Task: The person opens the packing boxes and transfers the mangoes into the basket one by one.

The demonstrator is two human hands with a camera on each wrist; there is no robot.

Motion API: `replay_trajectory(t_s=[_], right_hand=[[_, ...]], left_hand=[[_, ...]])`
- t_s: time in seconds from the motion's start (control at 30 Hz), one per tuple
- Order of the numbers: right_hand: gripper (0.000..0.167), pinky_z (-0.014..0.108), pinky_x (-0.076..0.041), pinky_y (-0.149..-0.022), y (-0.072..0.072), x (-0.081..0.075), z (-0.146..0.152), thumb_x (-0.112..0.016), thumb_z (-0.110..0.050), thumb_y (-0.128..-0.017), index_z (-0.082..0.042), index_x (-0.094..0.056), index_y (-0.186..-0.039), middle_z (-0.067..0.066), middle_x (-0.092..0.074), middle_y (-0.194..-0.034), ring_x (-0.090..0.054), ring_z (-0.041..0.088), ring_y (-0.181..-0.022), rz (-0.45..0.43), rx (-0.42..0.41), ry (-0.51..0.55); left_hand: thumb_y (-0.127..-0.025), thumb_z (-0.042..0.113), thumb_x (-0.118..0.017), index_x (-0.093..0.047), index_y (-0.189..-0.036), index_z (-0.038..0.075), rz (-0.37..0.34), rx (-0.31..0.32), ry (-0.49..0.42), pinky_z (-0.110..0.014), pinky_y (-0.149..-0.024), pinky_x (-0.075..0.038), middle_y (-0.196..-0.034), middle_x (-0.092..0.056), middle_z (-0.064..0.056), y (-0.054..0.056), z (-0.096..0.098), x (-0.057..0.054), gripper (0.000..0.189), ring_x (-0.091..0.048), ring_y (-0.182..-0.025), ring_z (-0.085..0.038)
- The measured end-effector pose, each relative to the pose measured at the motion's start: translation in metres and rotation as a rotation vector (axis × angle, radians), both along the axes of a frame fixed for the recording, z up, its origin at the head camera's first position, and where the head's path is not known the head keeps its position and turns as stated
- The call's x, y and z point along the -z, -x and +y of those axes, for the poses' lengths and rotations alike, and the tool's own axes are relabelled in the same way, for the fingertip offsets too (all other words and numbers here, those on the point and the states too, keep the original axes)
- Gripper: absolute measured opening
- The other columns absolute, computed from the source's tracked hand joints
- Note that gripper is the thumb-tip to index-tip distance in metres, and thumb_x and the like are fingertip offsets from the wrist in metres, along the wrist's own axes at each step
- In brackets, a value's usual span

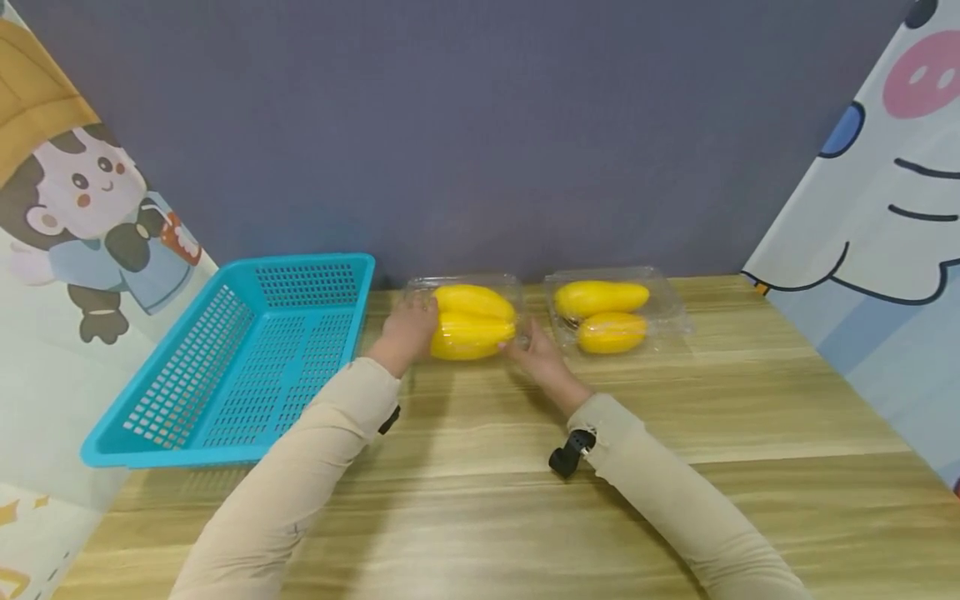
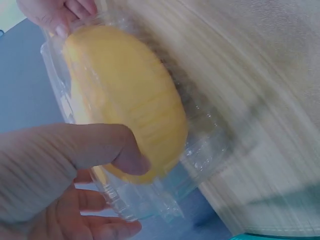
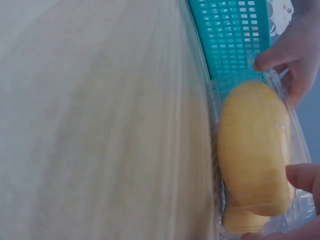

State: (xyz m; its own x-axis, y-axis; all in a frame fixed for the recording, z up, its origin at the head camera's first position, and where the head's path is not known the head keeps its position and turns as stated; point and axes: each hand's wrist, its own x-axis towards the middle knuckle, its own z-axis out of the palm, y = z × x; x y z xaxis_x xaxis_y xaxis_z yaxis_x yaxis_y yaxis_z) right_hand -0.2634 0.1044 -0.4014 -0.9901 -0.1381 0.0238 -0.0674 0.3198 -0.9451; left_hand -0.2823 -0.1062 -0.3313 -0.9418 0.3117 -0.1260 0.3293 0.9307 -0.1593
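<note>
Two yellow mango-like fruits [image 1: 472, 333] lie side by side inside a clear plastic box [image 1: 517, 293] near the back of the table. At its left end my left hand [image 1: 408, 329] grips the box; in the left wrist view the thumb lies over the top and the fingers are round the side. My right hand [image 1: 543, 360] holds the right end, with thumb and a fingertip on the plastic in the right wrist view. The box [image 2: 200, 157] looks slightly tilted in the left wrist view.
Just to the right stands another clear box [image 1: 670, 315] with yellow fruits [image 1: 611, 333] in it. A blue plastic basket [image 1: 247, 457] sits on the left side of the wooden table [image 1: 480, 517]. A dark grey wall [image 1: 480, 142] rises behind.
</note>
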Motion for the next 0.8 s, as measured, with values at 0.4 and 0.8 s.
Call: replay_trajectory(t_s=[0.4, 0.8], right_hand=[[0.053, 0.05, -0.039, -0.1, -0.0007, 0.0026, -0.0023, -0.058, -0.017, -0.091, 0.002, -0.036, -0.137, 0.026, -0.043, -0.136, -0.044, 0.039, -0.121, 0.027, 0.023, -0.014], [0.047, 0.049, -0.043, -0.096, 0.0002, 0.0031, -0.0018, -0.053, -0.018, -0.094, 0.001, -0.038, -0.134, 0.026, -0.048, -0.131, -0.049, 0.039, -0.116, 0.029, 0.027, -0.057]], left_hand=[[-0.09, -0.003, -0.049, -0.036, -0.139, -0.01, 0.084, -0.014, 0.07, -0.051, -0.085, -0.051, -0.137, -0.036, -0.038, -0.0086, 0.0096, 0.0005, 0.051, -0.043, -0.12, -0.053], [-0.094, -0.005, -0.045, -0.034, -0.14, -0.009, 0.11, 0.032, 0.137, -0.05, -0.087, -0.05, -0.136, -0.038, -0.037, -0.0034, 0.0091, 0.0064, 0.047, -0.044, -0.12, -0.053]])
